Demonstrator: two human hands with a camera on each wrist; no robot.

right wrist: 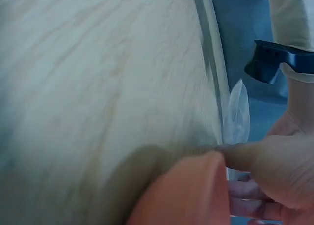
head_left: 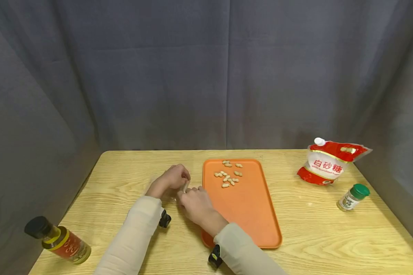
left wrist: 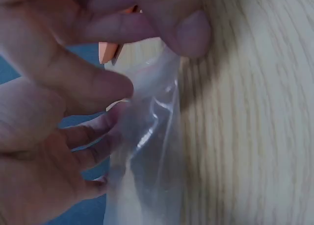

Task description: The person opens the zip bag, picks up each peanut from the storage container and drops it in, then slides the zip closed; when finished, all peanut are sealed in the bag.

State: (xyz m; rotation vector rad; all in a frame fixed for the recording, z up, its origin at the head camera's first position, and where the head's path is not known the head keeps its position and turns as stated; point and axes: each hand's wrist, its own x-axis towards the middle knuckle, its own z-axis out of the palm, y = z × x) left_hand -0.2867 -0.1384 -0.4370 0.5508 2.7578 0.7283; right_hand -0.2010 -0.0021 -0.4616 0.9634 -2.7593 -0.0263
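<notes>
The left hand (head_left: 172, 177) and right hand (head_left: 195, 204) each have their grip pinched on a clear plastic bag (left wrist: 147, 151), just outside the left edge of the orange tray (head_left: 242, 214); the right fingertips are partly hidden, so its exact hold is hard to read. Film this limp probably needs two points of support. Peanuts (head_left: 226, 178) lie toward the tray's far edge, within reach. The bottle (head_left: 67, 244) near the counter's (head_left: 306, 229) left edge, and the sugar pouch (head_left: 325, 162) and green-capped jar (head_left: 352, 198) toward its right edge, seemingly leave the hands elbow room.
</notes>
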